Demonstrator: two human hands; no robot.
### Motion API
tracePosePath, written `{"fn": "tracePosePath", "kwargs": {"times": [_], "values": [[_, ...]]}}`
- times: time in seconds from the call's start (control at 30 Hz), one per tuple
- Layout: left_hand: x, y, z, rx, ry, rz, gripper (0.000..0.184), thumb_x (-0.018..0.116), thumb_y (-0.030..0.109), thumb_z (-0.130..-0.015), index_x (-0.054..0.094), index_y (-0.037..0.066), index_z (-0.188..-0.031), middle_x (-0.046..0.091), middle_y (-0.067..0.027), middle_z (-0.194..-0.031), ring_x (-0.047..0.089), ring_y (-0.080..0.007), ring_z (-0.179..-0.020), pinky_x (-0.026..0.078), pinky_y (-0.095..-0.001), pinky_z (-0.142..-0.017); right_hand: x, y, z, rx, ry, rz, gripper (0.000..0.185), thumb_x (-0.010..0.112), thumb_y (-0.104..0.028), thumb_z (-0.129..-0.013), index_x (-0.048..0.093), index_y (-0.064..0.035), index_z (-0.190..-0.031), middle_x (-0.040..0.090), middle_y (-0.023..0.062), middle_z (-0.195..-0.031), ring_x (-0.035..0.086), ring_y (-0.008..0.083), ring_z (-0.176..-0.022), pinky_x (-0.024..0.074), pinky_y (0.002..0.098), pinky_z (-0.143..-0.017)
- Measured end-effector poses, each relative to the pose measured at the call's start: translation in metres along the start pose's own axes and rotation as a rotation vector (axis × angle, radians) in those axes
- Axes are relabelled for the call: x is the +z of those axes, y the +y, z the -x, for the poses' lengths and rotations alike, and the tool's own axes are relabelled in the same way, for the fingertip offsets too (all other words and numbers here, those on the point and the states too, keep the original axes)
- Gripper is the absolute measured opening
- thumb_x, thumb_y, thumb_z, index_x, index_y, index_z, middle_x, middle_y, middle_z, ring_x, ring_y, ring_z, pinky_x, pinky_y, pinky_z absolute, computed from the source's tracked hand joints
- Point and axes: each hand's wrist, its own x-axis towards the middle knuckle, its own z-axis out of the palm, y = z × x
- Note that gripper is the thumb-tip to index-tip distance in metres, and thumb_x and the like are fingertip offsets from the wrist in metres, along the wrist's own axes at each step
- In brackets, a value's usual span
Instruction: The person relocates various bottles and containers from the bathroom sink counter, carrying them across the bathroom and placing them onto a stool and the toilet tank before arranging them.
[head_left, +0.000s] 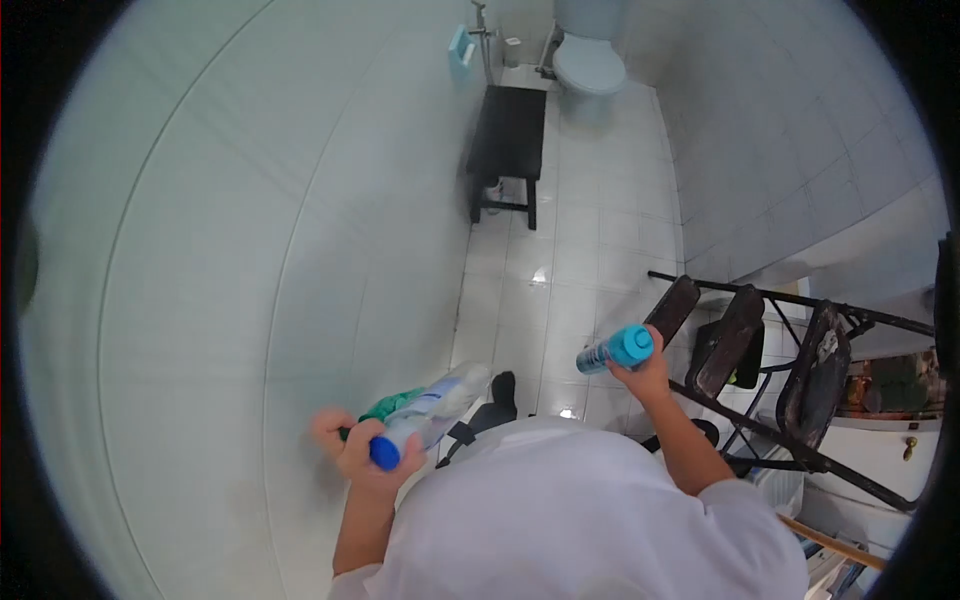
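My left hand (365,455) is closed around the neck of a clear plastic bottle (440,403) with a blue cap (384,453). A green item (392,403) lies against the bottle's far side, and the same hand seems to hold it too; its shape is partly hidden. On the other side, my right hand (645,372) grips a light-blue bottle (631,345) with a printed label, tilted with its cap toward me. The two hands are well apart, in front of my white shirt.
A black bench (510,130) stands by the left wall, with a toilet (590,65) beyond it. At the right is a folding step ladder (728,340) with dark treads. A black-socked foot (503,392) is on the white tiled floor (575,240).
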Motion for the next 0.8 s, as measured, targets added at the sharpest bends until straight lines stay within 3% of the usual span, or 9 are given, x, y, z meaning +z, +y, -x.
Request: {"fn": "tracePosePath", "kwargs": {"times": [0.03,0.07,0.13,0.17,0.23,0.33,0.57,0.8], "values": [[0.014,-0.003,-0.016,-0.013,-0.031,0.007,0.032,0.071,0.023,-0.051,0.048,0.009,-0.07,0.035,-0.0104,-0.085,0.038,-0.0239,-0.076,0.033,-0.0336,-0.065,-0.007,0.003,0.0,0.014,0.036,-0.099,0.078,0.077,-0.01,-0.057,0.029,-0.0052,-0.119,0.046,0.0096,-0.105,0.049,0.021,-0.097,0.0413,0.0343,-0.085],[0.03,-0.008,-0.03,-0.014,-0.032,0.015,0.032,0.071,0.023,-0.051,0.048,0.009,-0.07,0.035,-0.0104,-0.085,0.038,-0.0239,-0.076,0.033,-0.0336,-0.065,-0.018,0.0,-0.005,0.016,0.039,-0.092,0.078,0.077,-0.01,-0.057,0.029,-0.0052,-0.119,0.046,0.0096,-0.105,0.049,0.021,-0.097,0.0413,0.0343,-0.085],[0.061,-0.02,-0.058,0.03,-0.107,0.045,0.032,0.072,0.022,-0.05,0.049,0.008,-0.069,0.036,-0.0105,-0.083,0.039,-0.0237,-0.074,0.034,-0.032,-0.064,-0.036,0.002,-0.006,0.246,0.155,-0.152,0.077,0.077,-0.011,-0.059,0.029,-0.0036,-0.119,0.045,0.0104,-0.108,0.047,0.0206,-0.1,0.0379,0.0341,-0.088],[0.074,-0.022,-0.075,0.029,-0.118,0.046,0.032,0.072,0.022,-0.05,0.049,0.008,-0.069,0.036,-0.0105,-0.083,0.039,-0.0237,-0.074,0.034,-0.032,-0.064,-0.043,0.013,-0.004,0.257,0.154,-0.151,0.077,0.077,-0.011,-0.059,0.029,-0.0036,-0.119,0.045,0.0104,-0.108,0.047,0.0206,-0.1,0.0379,0.0341,-0.088],[0.102,-0.023,-0.105,0.101,-0.153,0.071,0.037,0.075,0.027,-0.049,0.052,0.008,-0.069,0.035,-0.0098,-0.08,0.039,-0.023,-0.07,0.034,-0.0307,-0.057,-0.057,0.038,0.005,0.193,0.395,0.038,0.081,0.078,-0.016,-0.057,0.029,-0.005,-0.121,0.044,0.0135,-0.11,0.047,0.0242,-0.102,0.0385,0.0345,-0.088],[0.145,-0.026,-0.14,0.112,-0.156,0.101,0.037,0.076,0.027,-0.048,0.051,0.008,-0.068,0.034,-0.01,-0.081,0.038,-0.0222,-0.07,0.034,-0.0304,-0.057,-0.08,0.049,0.008,0.305,0.474,0.104,0.081,0.078,-0.015,-0.058,0.029,-0.0047,-0.121,0.042,0.0142,-0.113,0.045,0.0255,-0.105,0.0362,0.0355,-0.09],[0.216,-0.006,-0.196,0.123,-0.083,0.047,0.037,0.075,0.025,-0.048,0.05,0.008,-0.069,0.032,-0.0092,-0.081,0.036,-0.0213,-0.07,0.034,-0.0303,-0.057,-0.115,0.095,-0.061,0.464,0.307,0.065,0.078,0.075,-0.012,-0.06,0.027,-0.0064,-0.122,0.043,0.0126,-0.113,0.045,0.0247,-0.105,0.0366,0.0356,-0.09],[0.26,-0.017,-0.233,0.042,-0.039,0.045,0.035,0.074,0.022,-0.048,0.05,0.008,-0.069,0.032,-0.0091,-0.081,0.036,-0.021,-0.07,0.034,-0.0301,-0.057,-0.101,0.098,-0.21,0.224,0.138,-0.058,0.079,0.076,-0.011,-0.058,0.028,-0.0068,-0.12,0.044,0.0141,-0.112,0.046,0.0258,-0.104,0.0366,0.0361,-0.09]]}}
